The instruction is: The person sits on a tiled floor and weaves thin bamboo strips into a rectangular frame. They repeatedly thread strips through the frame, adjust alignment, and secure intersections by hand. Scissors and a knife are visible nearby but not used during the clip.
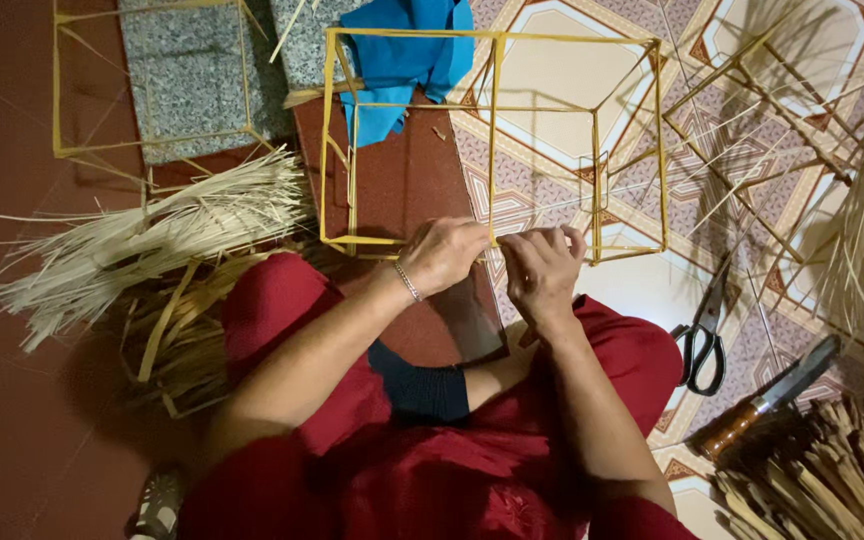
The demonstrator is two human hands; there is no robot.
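- While both hands meet at centre, the left hand (442, 255) pinches the lower rail of the yellow bamboo-strip frame (495, 140), fingers pressed together.
- Right hand (542, 268): fingers curled onto the same rail, just beside the left.
- Frame: stands at 12 o'clock from the hands, on the patterned floor tiles (552, 60).
- Scissors (704, 335) and knife (767, 398): 4 o'clock.
- Pale split strips (142, 245): 9 o'clock.

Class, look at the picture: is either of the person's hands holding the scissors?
No: the scissors lie on the patterned floor to the right, while the left hand and right hand both grip the yellow stick frame.
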